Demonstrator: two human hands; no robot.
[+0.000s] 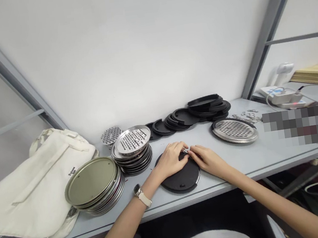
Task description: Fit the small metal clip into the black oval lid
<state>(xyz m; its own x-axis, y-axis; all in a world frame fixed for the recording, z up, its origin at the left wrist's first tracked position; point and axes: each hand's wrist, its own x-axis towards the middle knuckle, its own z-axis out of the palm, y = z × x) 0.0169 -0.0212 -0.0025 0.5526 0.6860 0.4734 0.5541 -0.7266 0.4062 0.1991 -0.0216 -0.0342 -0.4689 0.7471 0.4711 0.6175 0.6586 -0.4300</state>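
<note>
A round black disc (182, 178) with a thin shiny rim along part of its edge lies on the table in front of me. My left hand (171, 161), a watch at its wrist, rests over the disc's left side with curled fingers holding it. At the disc's far edge sits a small metal clip (185, 150), its exact shape partly covered by fingers. My right hand (208, 160) is closed in a pinch on that clip from the right. Further right lies a perforated metal grater disc (234, 130) set in a black rim.
Left of the disc stand a stack of grater plates (132, 141) and a stack of olive-topped round plates (92, 181). Black rings (186, 117) pile along the wall. Loose metal clips (249, 115) lie at right. A cream bag (38, 183) covers the left end.
</note>
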